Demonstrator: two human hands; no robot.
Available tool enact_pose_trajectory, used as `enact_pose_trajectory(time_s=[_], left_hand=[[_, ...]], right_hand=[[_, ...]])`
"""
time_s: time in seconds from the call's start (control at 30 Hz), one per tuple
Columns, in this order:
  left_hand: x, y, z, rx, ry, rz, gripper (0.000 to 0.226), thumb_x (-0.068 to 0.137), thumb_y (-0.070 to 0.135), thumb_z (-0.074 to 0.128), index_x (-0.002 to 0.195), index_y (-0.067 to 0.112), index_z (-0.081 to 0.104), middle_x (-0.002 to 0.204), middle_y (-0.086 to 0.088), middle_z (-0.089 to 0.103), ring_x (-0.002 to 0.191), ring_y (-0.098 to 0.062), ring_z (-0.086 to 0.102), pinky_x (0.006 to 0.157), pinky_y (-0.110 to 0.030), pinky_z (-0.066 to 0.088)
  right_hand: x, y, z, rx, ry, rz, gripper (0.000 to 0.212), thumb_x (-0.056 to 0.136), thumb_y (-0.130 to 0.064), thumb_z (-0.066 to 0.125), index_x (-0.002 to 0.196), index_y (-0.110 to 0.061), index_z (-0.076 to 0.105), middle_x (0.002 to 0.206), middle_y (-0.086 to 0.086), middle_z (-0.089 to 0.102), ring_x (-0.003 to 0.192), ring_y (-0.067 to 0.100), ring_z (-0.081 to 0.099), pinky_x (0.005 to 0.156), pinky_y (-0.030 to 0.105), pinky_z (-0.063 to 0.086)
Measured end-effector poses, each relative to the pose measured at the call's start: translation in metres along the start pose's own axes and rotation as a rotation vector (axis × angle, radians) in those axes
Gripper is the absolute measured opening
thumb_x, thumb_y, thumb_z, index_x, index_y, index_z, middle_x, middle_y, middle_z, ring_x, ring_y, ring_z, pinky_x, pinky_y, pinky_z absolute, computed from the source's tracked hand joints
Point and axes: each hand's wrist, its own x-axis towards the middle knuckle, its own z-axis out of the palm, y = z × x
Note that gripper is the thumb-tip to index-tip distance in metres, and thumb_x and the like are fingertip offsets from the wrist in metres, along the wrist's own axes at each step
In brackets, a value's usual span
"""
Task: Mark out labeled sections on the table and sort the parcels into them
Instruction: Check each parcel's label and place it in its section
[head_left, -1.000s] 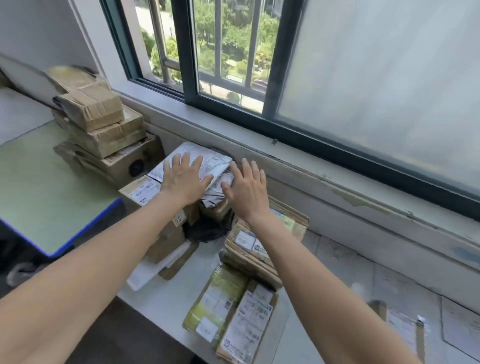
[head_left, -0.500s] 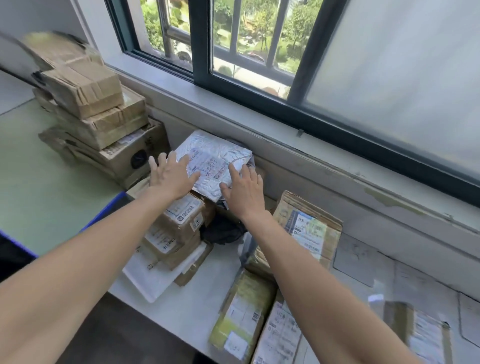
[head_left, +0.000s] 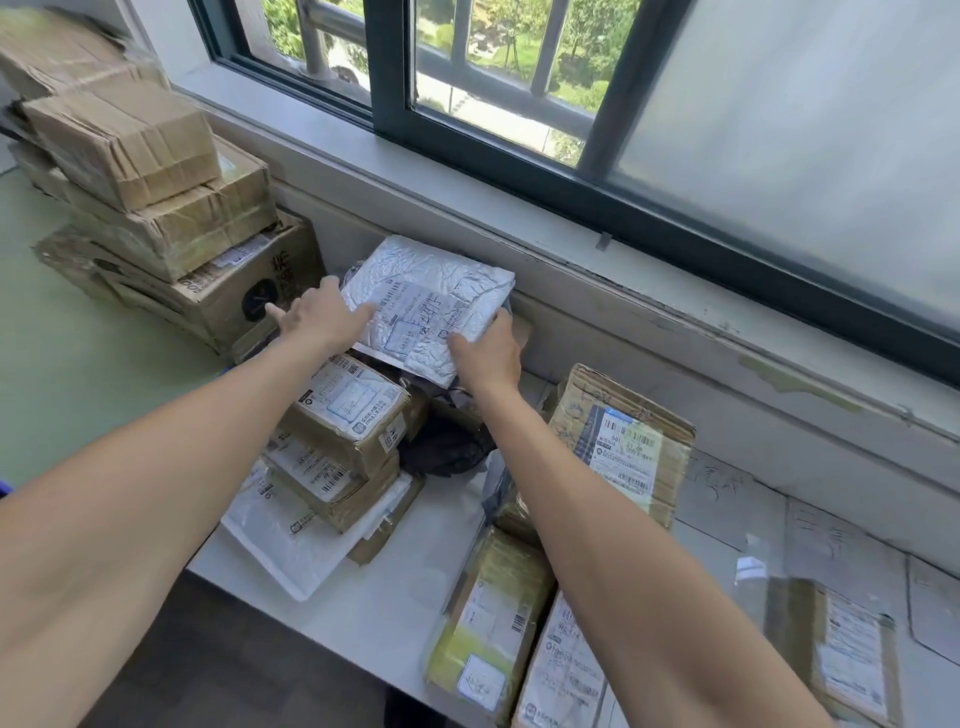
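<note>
Marked sections (head_left: 727, 488) show on the bench (head_left: 395, 613), but most parcels (head_left: 343, 410) lie heaped. The right hand (head_left: 488, 353) fingers pinch a silver mailer (head_left: 431, 291); the left hand (head_left: 319, 319) fingers spread against it.

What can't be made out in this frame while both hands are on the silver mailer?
Head view only:
- Label on the silver mailer: print too small to read.
- Under the mailer: hidden by it, the left hand and the right hand.
- Handwriting on the table: too faint.
- The bottom-right parcel: blurred, cut off by the bottom edge.
- The black bag: partly hidden behind the right forearm.
</note>
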Motion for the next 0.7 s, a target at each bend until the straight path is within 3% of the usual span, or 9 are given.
enact_pose_trajectory(time_s=[0.1, 0.2, 0.27, 0.33, 0.43, 0.5, 0.57, 0.63, 0.7], left_hand=[[-0.004, 0.006, -0.003, -0.11, 0.105, 0.034, 0.063, 0.094, 0.05, 0.054, 0.145, 0.017, 0.039, 0.139, -0.013, 0.052, 0.13, -0.036, 0.046, 0.117, -0.06, 0.006], [-0.011, 0.014, -0.01, -0.346, 0.234, 0.022, 0.05, 0.09, 0.032, 0.061, 0.137, 0.019, 0.049, 0.127, -0.008, 0.061, 0.118, -0.031, 0.057, 0.112, -0.051, 0.033], [-0.017, 0.022, -0.019, -0.604, 0.313, -0.001, 0.044, 0.087, 0.021, 0.062, 0.13, 0.018, 0.058, 0.117, -0.005, 0.065, 0.104, -0.025, 0.063, 0.096, -0.043, 0.051], [-0.024, 0.032, -0.028, -0.868, 0.35, -0.05, 0.042, 0.086, 0.016, 0.068, 0.127, 0.016, 0.06, 0.103, -0.002, 0.065, 0.09, -0.014, 0.061, 0.089, -0.034, 0.055], [-0.038, 0.056, -0.04, -1.249, 0.368, -0.16, 0.058, 0.083, 0.014, 0.076, 0.136, 0.015, 0.052, 0.089, 0.007, 0.058, 0.079, -0.006, 0.057, 0.088, -0.029, 0.055], [-0.049, 0.073, -0.044, -1.486, 0.236, -0.195, 0.073, 0.082, 0.017, 0.078, 0.145, 0.018, 0.04, 0.101, 0.003, 0.06, 0.085, -0.012, 0.061, 0.087, -0.034, 0.058], [-0.063, 0.092, -0.042, -1.603, -0.027, -0.133, 0.074, 0.083, 0.022, 0.078, 0.146, 0.015, 0.039, 0.115, -0.006, 0.065, 0.097, -0.022, 0.067, 0.086, -0.038, 0.059], [-0.083, 0.115, -0.035, -1.529, -0.239, 0.017, 0.05, 0.087, 0.019, 0.074, 0.131, 0.008, 0.054, 0.114, -0.01, 0.07, 0.098, -0.027, 0.069, 0.082, -0.042, 0.06], [-0.102, 0.138, -0.021, -1.45, -0.318, 0.107, 0.029, 0.088, 0.007, 0.069, 0.116, 0.003, 0.063, 0.109, -0.013, 0.071, 0.093, -0.029, 0.068, 0.076, -0.042, 0.06]], right_hand=[[0.002, 0.003, -0.003, 0.217, -0.02, 0.081, 0.031, 0.084, -0.018, 0.071, 0.111, -0.012, 0.059, 0.111, 0.002, 0.068, 0.097, 0.021, 0.066, 0.083, 0.036, 0.055], [-0.001, 0.007, -0.009, 0.487, -0.097, 0.205, 0.013, 0.083, -0.009, 0.073, 0.087, -0.017, 0.064, 0.101, 0.01, 0.072, 0.093, 0.029, 0.07, 0.086, 0.05, 0.058], [-0.005, 0.008, -0.018, 0.616, -0.143, 0.247, 0.013, 0.086, -0.003, 0.071, 0.09, -0.012, 0.063, 0.099, 0.012, 0.07, 0.089, 0.028, 0.069, 0.085, 0.049, 0.058], [-0.009, 0.008, -0.029, 0.716, -0.188, 0.25, 0.012, 0.088, -0.002, 0.069, 0.094, -0.009, 0.061, 0.097, 0.011, 0.067, 0.084, 0.023, 0.065, 0.079, 0.04, 0.057], [-0.019, 0.009, -0.048, 0.915, -0.221, 0.273, 0.014, 0.09, -0.001, 0.067, 0.102, -0.007, 0.061, 0.094, 0.008, 0.067, 0.084, 0.022, 0.064, 0.072, 0.034, 0.057], [-0.023, 0.012, -0.06, 1.078, -0.222, 0.281, 0.014, 0.091, 0.001, 0.065, 0.101, -0.008, 0.061, 0.096, 0.007, 0.068, 0.089, 0.023, 0.065, 0.075, 0.036, 0.059], [-0.027, 0.016, -0.074, 1.194, -0.222, 0.274, 0.013, 0.093, 0.002, 0.062, 0.1, -0.01, 0.062, 0.099, 0.008, 0.068, 0.09, 0.023, 0.066, 0.079, 0.037, 0.059], [-0.032, 0.021, -0.087, 1.272, -0.224, 0.254, 0.014, 0.093, 0.002, 0.061, 0.102, -0.009, 0.063, 0.104, 0.011, 0.068, 0.093, 0.023, 0.066, 0.081, 0.039, 0.059], [-0.038, 0.026, -0.102, 1.336, -0.229, 0.224, 0.015, 0.094, 0.003, 0.06, 0.104, -0.008, 0.063, 0.108, 0.014, 0.068, 0.095, 0.024, 0.066, 0.076, 0.037, 0.061]])
